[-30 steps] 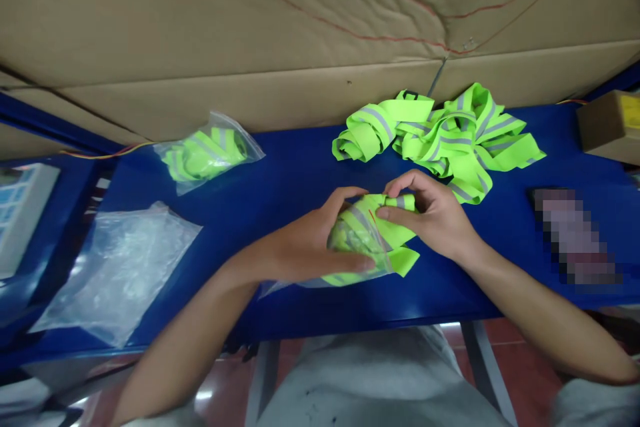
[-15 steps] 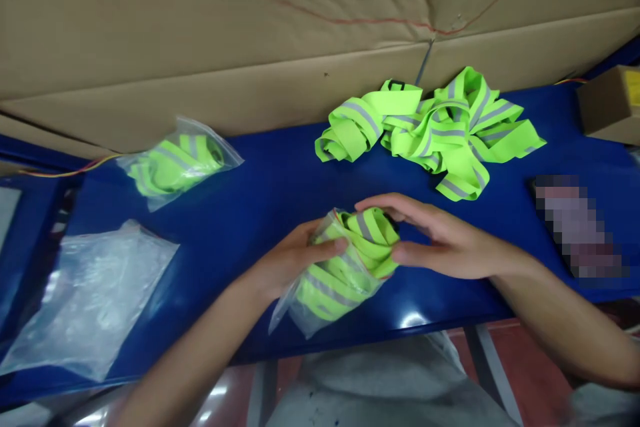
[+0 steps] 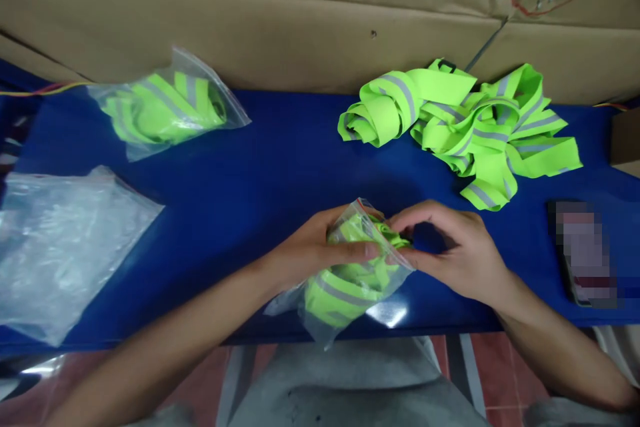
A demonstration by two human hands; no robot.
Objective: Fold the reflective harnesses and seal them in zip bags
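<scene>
A clear plastic bag [image 3: 345, 290] with a folded yellow-green strap inside lies at the front edge of the blue table. My left hand [image 3: 320, 247] is wrapped round the bag, its thumb lying across the front. At the bag's mouth, my right hand [image 3: 450, 247] pinches the end of the reflective strap [image 3: 395, 235] between thumb and fingers. Part of the strap sticks out of the opening. The left fingers behind the bag are hidden.
Loose yellow-green straps [image 3: 493, 133] lie at the back right. A filled bag [image 3: 165, 107] rests at the back left, with a stack of clear bags [image 3: 70, 240] nearer. A phone [image 3: 585, 253] lies at the right. Cardboard [image 3: 300, 40] borders the table's back.
The strap has gone deeper into the bag, with less of it sticking out. My right fingers have closed in at the bag's mouth. The camera view has shifted.
</scene>
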